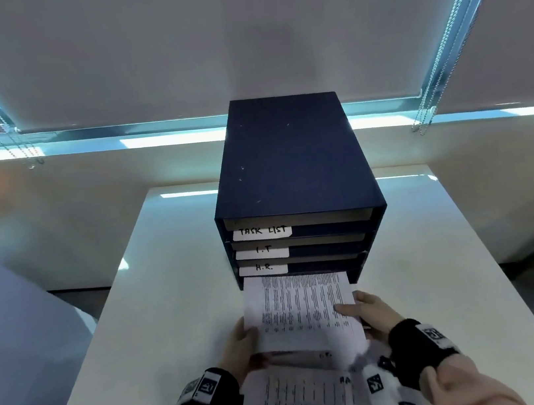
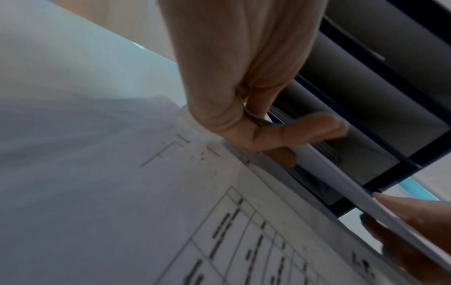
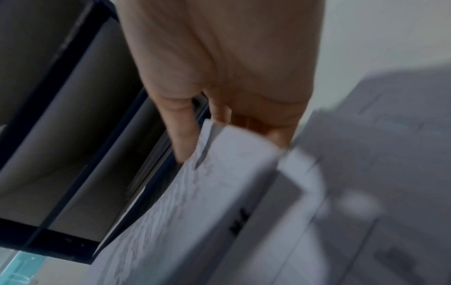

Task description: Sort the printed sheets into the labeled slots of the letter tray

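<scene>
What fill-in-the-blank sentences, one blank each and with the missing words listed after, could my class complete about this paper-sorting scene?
1. The top label on the dark blue letter tray reads TASK ____.
2. The label just above the printed sheet being slid in reads ____.
3. The sheet is held by the left hand and the right hand, so ____ hands grip it.
4. The tray stands on a ____ table.

Missing words: LIST; H.R.; two; white

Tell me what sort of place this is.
Probably an office: a dark blue letter tray with slots labelled TASK LIST, I.T and H.R. stands on a white desk, printed sheets in both hands, and roller blinds cover the window.
</scene>
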Motion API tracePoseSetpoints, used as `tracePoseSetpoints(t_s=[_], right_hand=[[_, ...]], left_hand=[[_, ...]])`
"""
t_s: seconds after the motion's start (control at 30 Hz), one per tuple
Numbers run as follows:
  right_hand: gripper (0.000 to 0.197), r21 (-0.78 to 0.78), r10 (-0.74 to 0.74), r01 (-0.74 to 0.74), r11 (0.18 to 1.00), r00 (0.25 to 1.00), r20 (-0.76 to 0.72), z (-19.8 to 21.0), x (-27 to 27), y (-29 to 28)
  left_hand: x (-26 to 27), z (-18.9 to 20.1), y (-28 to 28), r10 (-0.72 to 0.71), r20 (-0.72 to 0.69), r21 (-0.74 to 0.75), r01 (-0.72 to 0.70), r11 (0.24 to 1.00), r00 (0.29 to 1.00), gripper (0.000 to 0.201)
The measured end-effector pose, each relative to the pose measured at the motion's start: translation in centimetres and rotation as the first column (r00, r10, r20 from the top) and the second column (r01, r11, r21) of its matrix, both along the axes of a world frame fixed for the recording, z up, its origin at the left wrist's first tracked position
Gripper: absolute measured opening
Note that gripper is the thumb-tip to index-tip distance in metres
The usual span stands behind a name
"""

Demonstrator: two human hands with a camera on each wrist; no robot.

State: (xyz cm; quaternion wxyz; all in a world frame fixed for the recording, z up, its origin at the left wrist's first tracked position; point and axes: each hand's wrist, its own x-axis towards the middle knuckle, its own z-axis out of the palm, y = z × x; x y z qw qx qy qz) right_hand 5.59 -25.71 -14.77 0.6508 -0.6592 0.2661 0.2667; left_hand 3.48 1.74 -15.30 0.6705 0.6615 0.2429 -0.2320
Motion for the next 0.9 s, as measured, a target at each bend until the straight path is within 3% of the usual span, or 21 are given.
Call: tracePoseSetpoints(t_s=[0.07,0.13,0.2,0.27,0.33,0.37,0.43,0.5,0.53,0.6,0.67,0.7,0.77,0.9], right_hand=[[0.059,0.052,0.022,-0.019,0.998,0.999,-0.049,-0.1,-0.1,-0.9],[0.051,0.149,-0.067,0.074,0.986,0.997,-0.049,0.1,0.3,-1.0],[0.046,0.315,-0.285,0.291,0.903,0.956,-0.068,0.3,1.9,0.0],[0.048,0.370,-0.431,0.432,0.823,0.898,-0.089,0.4,3.7,1.6],[0.051,0.351,-0.473,0.475,0.807,0.876,-0.096,0.9,4.7,3.0],[0.048,0.341,-0.465,0.465,0.817,0.881,-0.089,1.4,4.7,3.3],[0.032,0.365,-0.410,0.399,0.841,0.911,-0.050,2.8,3.2,3.7],[0.020,0.343,-0.327,0.309,0.887,0.945,-0.007,3.8,0.7,3.3],[0.019,0.309,-0.283,0.267,0.913,0.959,0.010,3.8,-0.8,2.9],[0.018,0.172,-0.197,0.190,0.966,0.980,0.024,2.9,-3.8,1.7],[0.013,0.022,-0.182,0.181,0.983,0.983,0.008,0.9,-6.9,0.8],[0.009,-0.055,-0.190,0.190,0.980,0.982,0.007,0.0,-8.4,0.5],[0.009,-0.180,-0.173,0.170,0.969,0.985,-0.001,-1.2,-11.0,0.4],[0.022,-0.124,-0.148,0.138,0.983,0.986,-0.072,-1.2,-14.0,1.2]], left_hand=[[1.5,-0.8,-0.5,0.081,-0.010,-0.024,-0.081,0.996,0.997,0.039],[3.1,-0.2,-1.2,0.174,0.019,-0.100,-0.172,0.980,0.984,0.021],[5.1,0.7,-1.8,0.243,0.026,-0.266,-0.228,0.937,0.970,0.006],[6.6,1.5,-2.0,0.267,0.025,-0.317,-0.245,0.916,0.963,0.021],[7.0,2.1,-2.0,0.247,0.034,-0.287,-0.228,0.930,0.968,0.038],[6.6,2.5,-1.9,0.217,0.052,-0.262,-0.196,0.945,0.975,0.037],[4.9,3.5,-1.4,0.091,0.141,-0.097,-0.078,0.992,0.986,0.021],[2.5,3.6,-0.5,-0.127,0.250,0.163,0.088,0.983,0.960,0.012],[1.3,3.2,0.1,-0.252,0.292,0.349,0.143,0.926,0.923,0.008],[-0.8,2.0,1.7,-0.504,0.280,0.688,0.195,0.699,0.817,0.008],[-2.8,0.8,2.9,-0.677,0.130,0.857,0.261,0.444,0.724,0.030],[-3.5,0.5,3.4,-0.711,0.064,0.884,0.290,0.365,0.700,0.037],[-4.6,0.3,4.0,-0.757,0.037,0.904,0.301,0.304,0.653,0.038],[-5.6,1.0,3.5,-0.788,0.019,0.934,0.271,0.234,0.616,0.034]])
